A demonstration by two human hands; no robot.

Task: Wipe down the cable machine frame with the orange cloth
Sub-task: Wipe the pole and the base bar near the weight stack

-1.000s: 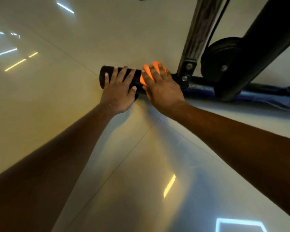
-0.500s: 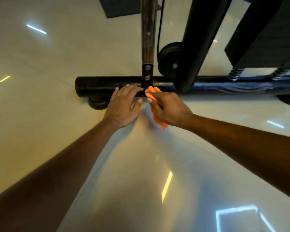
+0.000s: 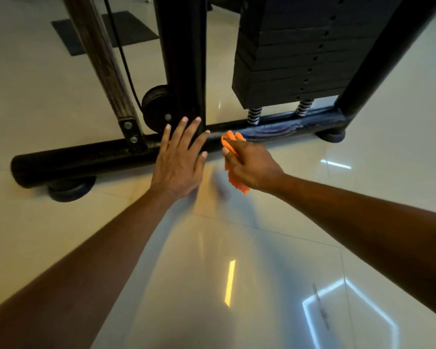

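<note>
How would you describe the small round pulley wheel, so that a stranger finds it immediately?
Start at the black weight stack, then go left past the thick black upright post. The pulley wheel sits low against that post, just above the floor bar. It alone is a round disc, with a silver bolt and a thin cable running up.

Indoor gym, prob. a fitness room: a cable machine w/ black weight stack on springs, pulley wheel, cable and steel base bar, standing on glossy pale floor tiles; dark mat behind.
</note>
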